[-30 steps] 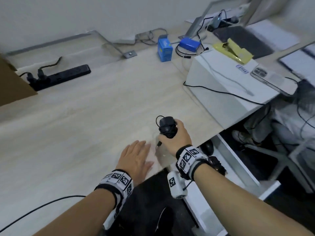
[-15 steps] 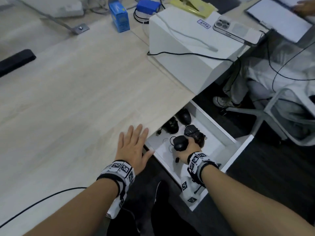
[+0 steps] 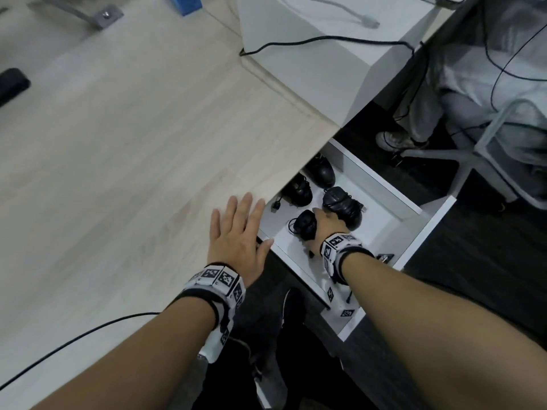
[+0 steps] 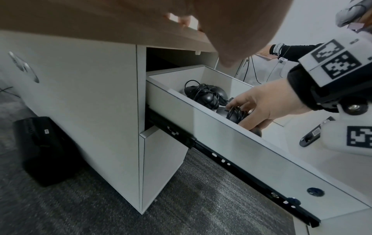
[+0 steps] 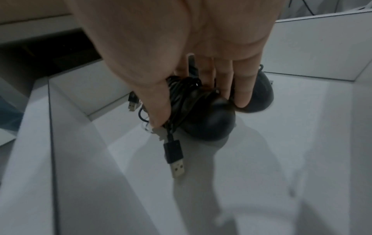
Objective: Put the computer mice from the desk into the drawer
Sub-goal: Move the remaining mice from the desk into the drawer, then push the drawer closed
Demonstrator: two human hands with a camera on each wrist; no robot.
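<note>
My right hand (image 3: 324,224) is down inside the open white drawer (image 3: 426,232) and grips a black mouse (image 3: 306,227) with its cable wound round it. In the right wrist view my thumb and fingers (image 5: 241,98) clamp this mouse (image 5: 209,124) just above the drawer floor, and its USB plug (image 5: 175,159) dangles. Three other black mice (image 3: 340,205) lie in the drawer, toward its back. My left hand (image 3: 236,232) lies flat with straight fingers on the wooden desk (image 3: 133,143), at its front edge beside the drawer.
A white box (image 3: 310,69) with a black cable (image 3: 325,41) across it stands on the desk's far right. A grey chair (image 3: 488,143) and another person's shoe (image 3: 393,140) are beyond the drawer. A black case (image 4: 40,151) sits on the floor by the cabinet.
My right hand has carried the mouse off the desk and down into the drawer. The left hand has stayed flat at the desk edge. The head view has tilted downward.
</note>
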